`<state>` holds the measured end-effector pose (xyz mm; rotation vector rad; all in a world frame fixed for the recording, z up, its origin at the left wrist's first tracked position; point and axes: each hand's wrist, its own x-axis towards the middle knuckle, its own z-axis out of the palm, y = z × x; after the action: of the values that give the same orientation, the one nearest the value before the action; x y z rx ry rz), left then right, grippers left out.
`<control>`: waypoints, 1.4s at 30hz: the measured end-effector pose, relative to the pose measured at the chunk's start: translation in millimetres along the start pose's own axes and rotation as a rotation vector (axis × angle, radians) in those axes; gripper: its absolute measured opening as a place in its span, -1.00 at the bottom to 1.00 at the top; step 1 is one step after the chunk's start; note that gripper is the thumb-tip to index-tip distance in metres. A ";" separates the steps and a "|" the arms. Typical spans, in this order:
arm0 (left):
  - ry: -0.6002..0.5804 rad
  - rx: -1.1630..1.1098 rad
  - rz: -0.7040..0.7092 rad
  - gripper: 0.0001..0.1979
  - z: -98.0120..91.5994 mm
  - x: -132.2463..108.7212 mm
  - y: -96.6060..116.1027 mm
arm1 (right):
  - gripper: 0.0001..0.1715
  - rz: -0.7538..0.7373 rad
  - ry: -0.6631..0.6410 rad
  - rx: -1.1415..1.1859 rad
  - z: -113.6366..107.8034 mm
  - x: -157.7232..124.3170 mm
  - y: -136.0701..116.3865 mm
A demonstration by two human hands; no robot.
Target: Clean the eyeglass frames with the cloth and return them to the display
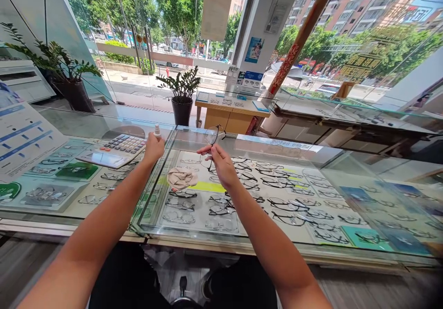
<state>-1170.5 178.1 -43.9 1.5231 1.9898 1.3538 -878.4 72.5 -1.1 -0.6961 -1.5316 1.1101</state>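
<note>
My left hand (154, 148) is wrapped round a small spray bottle (157, 131), whose pale nozzle shows above the fingers. In my right hand (223, 163) is a pair of glasses (215, 136) with thin dark rims, held up over the glass counter and turned on its side. One lens stands above the fingers; the other is partly hidden behind them. A crumpled beige cloth (182, 178) lies on the counter top between my two arms. Left of the bottle, a large calculator (115, 150) rests on the glass.
Under the glass counter (194, 233) lie rows of glasses (287, 204). A printed sheet (26, 133) stands at the left. Beyond the counter are potted plants (182, 108), a wooden display table (226, 114) and tall windows.
</note>
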 end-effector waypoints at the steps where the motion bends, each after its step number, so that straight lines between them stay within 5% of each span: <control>1: 0.006 0.008 -0.029 -0.72 0.0 1.2 -3.0 | -0.46 0.000 -0.002 -0.005 0.0 -0.1 -0.1; 16: -0.001 0.020 -0.138 -0.54 -5.3 -2.5 -7.9 | -0.48 -0.009 -0.013 0.021 0.8 -0.3 -2.3; 20: 0.261 0.027 -0.013 -0.31 -7.4 -20.8 16.6 | -0.47 -0.014 -0.011 0.020 0.4 0.2 -3.5; 23: 0.435 -0.017 0.221 -0.36 -13.8 -41.7 45.4 | -0.49 -0.028 -0.004 0.033 0.0 0.6 -5.6; 25: 0.256 -0.043 0.368 -0.61 -19.9 -53.9 61.7 | -0.47 -0.027 0.004 0.028 -0.4 1.0 -7.1; 27: -0.155 0.016 0.467 -0.79 -25.3 -62.6 71.3 | -0.45 -0.025 0.012 0.020 -0.8 1.5 -8.0; 30: -0.747 0.224 0.498 -0.61 -27.8 -70.1 72.6 | -0.44 -0.025 0.016 0.021 -1.6 2.0 -8.4; 32: -0.937 0.356 0.457 -0.46 -24.9 -73.0 68.7 | -0.46 -0.033 0.015 0.041 -2.0 2.1 -8.7; 36: -1.002 0.454 0.394 -0.67 -15.3 -74.8 62.2 | -0.47 -0.061 0.003 0.069 -2.8 1.9 -10.6; 42: -0.873 0.336 0.417 -0.75 -16.4 -65.9 64.8 | -0.42 -0.042 -0.012 0.034 -3.9 1.1 -12.6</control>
<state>-1117.3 112.6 -2.8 2.2442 1.4025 0.2932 -873.5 69.5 10.8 -0.6324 -1.5275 1.1087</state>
